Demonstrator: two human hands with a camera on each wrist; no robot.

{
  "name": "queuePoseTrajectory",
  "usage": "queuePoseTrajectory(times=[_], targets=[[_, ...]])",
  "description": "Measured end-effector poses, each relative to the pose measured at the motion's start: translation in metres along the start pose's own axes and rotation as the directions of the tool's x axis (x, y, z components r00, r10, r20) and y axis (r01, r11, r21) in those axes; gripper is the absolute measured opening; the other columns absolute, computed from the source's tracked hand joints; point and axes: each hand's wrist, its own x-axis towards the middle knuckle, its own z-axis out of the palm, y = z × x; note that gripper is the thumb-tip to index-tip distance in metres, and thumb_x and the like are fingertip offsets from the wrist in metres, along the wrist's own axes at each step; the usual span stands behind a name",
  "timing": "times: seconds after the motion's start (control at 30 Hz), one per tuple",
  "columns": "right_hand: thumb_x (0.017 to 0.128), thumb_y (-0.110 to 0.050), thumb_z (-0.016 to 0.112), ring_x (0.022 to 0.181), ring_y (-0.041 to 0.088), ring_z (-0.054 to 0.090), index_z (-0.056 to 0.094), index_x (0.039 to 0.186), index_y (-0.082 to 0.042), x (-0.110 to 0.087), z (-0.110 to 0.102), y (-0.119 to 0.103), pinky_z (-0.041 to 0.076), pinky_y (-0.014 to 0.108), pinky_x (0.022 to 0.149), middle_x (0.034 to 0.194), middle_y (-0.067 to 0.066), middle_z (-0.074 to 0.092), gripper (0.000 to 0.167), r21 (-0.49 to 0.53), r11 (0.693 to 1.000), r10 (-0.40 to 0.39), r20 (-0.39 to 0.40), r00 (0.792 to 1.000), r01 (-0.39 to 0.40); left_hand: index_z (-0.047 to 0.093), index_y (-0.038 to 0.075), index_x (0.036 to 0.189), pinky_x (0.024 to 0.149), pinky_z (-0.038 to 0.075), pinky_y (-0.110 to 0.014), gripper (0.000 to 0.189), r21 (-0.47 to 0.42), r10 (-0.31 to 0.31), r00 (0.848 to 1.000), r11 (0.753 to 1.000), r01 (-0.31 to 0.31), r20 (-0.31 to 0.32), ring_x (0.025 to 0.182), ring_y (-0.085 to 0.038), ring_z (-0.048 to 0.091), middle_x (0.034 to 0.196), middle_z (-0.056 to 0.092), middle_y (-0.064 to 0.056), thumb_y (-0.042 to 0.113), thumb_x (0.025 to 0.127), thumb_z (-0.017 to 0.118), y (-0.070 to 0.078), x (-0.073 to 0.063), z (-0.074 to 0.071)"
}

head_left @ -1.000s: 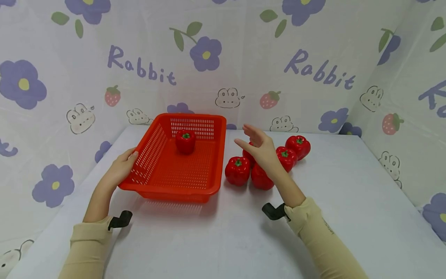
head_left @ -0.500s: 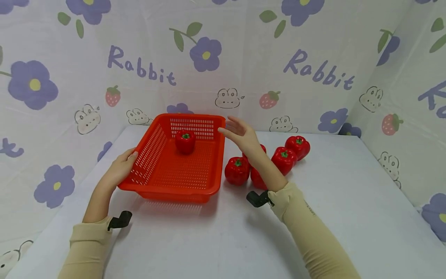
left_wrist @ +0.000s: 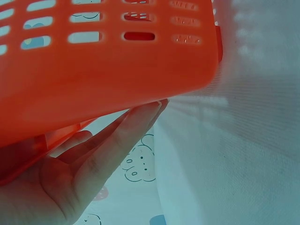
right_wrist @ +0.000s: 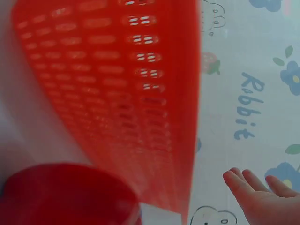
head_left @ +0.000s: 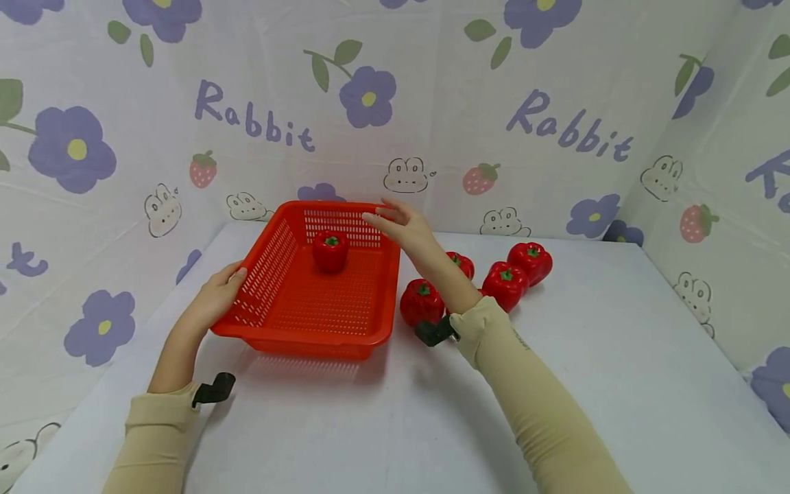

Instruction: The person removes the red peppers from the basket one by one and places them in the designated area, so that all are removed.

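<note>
A red plastic basket with slotted walls sits left of centre, one red bell pepper in its back part. My left hand grips the basket's left rim, thumb on top; in the left wrist view its fingers reach along the outside wall. My right hand hovers over the back right corner of the basket, fingers spread and holding nothing. Below the right forearm lies a group of red bell peppers, among them a near one, a middle one and a far one; the arm partly hides others.
Beneath everything is a white-covered table. A white cloth backdrop with flowers, rabbits and lettering rises behind the table and along its sides. Dark wrist cameras are fixed at both sleeves.
My right hand has moved left from above the bell peppers to the basket's back right corner, fingers spread throughout. The left hand and basket have stayed in place.
</note>
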Motion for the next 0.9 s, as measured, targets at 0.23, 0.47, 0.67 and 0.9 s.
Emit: queuePoseTrajectory(times=[0.23, 0.47, 0.67, 0.9], targets=[[0.088, -0.037, 0.071, 0.137, 0.02, 0.046, 0.037, 0.15, -0.022, 0.015, 0.013, -0.01, 0.037, 0.041, 0.114, 0.15, 0.006, 0.046, 0.072, 0.075, 0.997, -0.016, 0.006, 1.0, 0.016, 0.021, 0.003, 0.155, 0.065, 0.052, -0.024, 0.062, 0.02, 0.004, 1.0, 1.0, -0.004, -0.005, 0.079, -0.014, 0.063, 0.134, 0.048, -0.029, 0.042, 0.106, 0.023, 0.001, 0.001, 0.0], [0.089, -0.032, 0.071, 0.136, 0.022, 0.048, 0.038, 0.15, -0.02, 0.029, 0.027, -0.022, 0.038, 0.04, 0.114, 0.149, 0.008, 0.046, 0.071, 0.134, 0.989, -0.064, 0.014, 0.998, 0.062, 0.022, 0.004, 0.155, 0.064, 0.054, -0.025, 0.061, 0.007, 0.0, 1.0, 1.0, 0.0, -0.002, 0.076, -0.014, 0.063, 0.133, 0.048, -0.029, 0.042, 0.106, 0.023, -0.001, 0.001, -0.001], [0.086, -0.035, 0.073, 0.138, 0.023, 0.044, 0.038, 0.15, -0.02, 0.043, 0.038, -0.02, 0.036, 0.042, 0.115, 0.15, 0.007, 0.046, 0.074, 0.081, 0.996, -0.048, -0.011, 0.999, 0.049, 0.023, 0.004, 0.154, 0.064, 0.054, -0.025, 0.062, 0.004, 0.003, 1.0, 1.0, -0.003, -0.004, 0.076, -0.014, 0.064, 0.13, 0.049, -0.029, 0.043, 0.106, 0.024, -0.002, 0.001, -0.001], [0.087, -0.035, 0.073, 0.14, 0.02, 0.042, 0.035, 0.151, -0.019, 0.054, 0.055, -0.014, 0.033, 0.041, 0.116, 0.153, 0.004, 0.043, 0.077, 0.053, 0.997, -0.056, -0.023, 0.998, 0.057, 0.023, 0.005, 0.154, 0.067, 0.052, -0.024, 0.062, 0.024, 0.004, 1.0, 1.0, -0.003, -0.013, 0.081, -0.017, 0.062, 0.132, 0.049, -0.029, 0.043, 0.106, 0.024, -0.002, 0.001, 0.0]])
